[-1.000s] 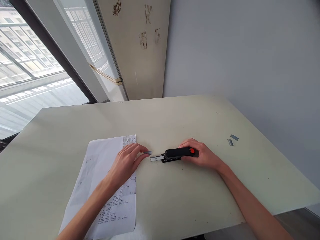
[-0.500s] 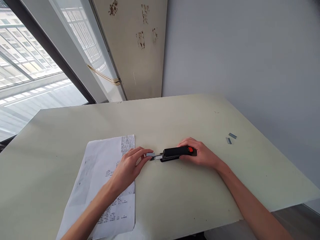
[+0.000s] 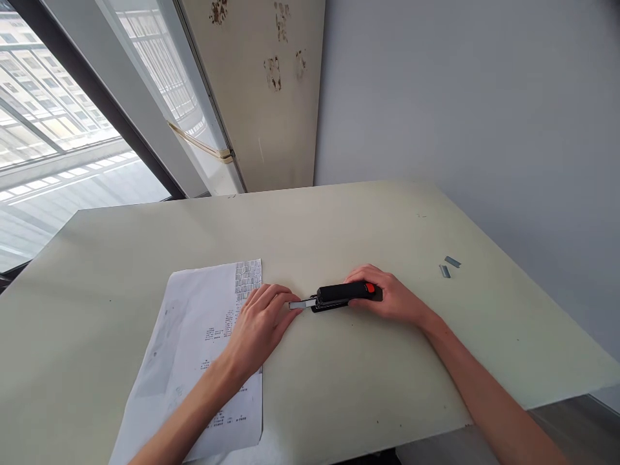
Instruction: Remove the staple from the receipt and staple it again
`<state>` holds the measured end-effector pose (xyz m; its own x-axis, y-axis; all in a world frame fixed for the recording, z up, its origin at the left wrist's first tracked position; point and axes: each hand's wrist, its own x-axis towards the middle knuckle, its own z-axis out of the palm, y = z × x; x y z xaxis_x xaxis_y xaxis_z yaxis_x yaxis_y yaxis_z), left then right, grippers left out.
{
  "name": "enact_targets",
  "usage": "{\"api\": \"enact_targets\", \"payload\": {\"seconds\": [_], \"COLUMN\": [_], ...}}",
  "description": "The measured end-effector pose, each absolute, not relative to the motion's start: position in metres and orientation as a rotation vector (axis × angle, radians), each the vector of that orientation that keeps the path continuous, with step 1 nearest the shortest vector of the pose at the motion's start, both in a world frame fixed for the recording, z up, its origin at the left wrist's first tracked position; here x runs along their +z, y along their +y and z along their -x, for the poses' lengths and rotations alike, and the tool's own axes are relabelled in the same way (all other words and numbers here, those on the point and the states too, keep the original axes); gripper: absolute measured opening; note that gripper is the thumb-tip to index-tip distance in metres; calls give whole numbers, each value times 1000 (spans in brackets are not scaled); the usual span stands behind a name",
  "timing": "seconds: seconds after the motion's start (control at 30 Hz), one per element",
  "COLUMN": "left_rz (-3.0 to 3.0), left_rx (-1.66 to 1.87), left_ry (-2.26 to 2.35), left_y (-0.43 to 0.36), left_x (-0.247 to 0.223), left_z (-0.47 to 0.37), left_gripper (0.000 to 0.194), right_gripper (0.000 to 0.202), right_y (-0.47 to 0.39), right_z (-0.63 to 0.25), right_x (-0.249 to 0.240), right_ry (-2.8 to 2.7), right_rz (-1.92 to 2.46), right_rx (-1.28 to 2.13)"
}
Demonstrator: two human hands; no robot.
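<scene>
A black stapler (image 3: 339, 293) with a red patch near its rear lies on the table, its front end pointing left. My right hand (image 3: 382, 297) is wrapped round the stapler's rear, thumb on the near side and fingers on the far side. From the front sticks out a thin metal tray (image 3: 310, 303). My left hand (image 3: 264, 320) pinches at the tray's outer end, thumb on the near side. Between those fingertips a silver staple strip (image 3: 296, 305) lies in line with the tray; the fingertips partly hide how it sits.
Printed paper sheets (image 3: 194, 303) lie under my left forearm. Two loose staple strips (image 3: 453, 261) rest at the right of the pale table (image 3: 310, 232). Behind the table stand a grey wall (image 3: 460, 97) and a stained panel (image 3: 271, 129), with a window at left.
My left hand has moved slightly right. The staple strip, held above the tray's end before, is now down in line with the tray. My right hand keeps its hold on the stapler.
</scene>
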<state>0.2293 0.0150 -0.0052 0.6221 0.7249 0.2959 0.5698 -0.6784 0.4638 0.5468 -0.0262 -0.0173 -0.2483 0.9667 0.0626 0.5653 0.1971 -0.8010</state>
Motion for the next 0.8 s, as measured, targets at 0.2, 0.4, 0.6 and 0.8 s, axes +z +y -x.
{"api": "enact_targets", "payload": {"seconds": [0.2,0.4,0.6,0.8], "left_rz": [-2459,-2476,-2428,-2281], "left_rx": [707,673,614,454], "left_ry": [1085,1101,1005,806], "left_y": [13,12,22,37], "left_x": [-6,-9,-2,1], "left_z": [-229,-231,-220,-203], "left_gripper": [19,21,26,19], "right_gripper": [27,27,28,42], "right_y": [-25,-26,-26,-29], "right_z": [-548,-546,-547,-546], "right_x": [-18,-17,-16,-12], "right_ry": [-1902,-1898,-1875,-1708], "right_rz": [1416,1428,1439,1421], "right_rx": [897,895,917,1157]}}
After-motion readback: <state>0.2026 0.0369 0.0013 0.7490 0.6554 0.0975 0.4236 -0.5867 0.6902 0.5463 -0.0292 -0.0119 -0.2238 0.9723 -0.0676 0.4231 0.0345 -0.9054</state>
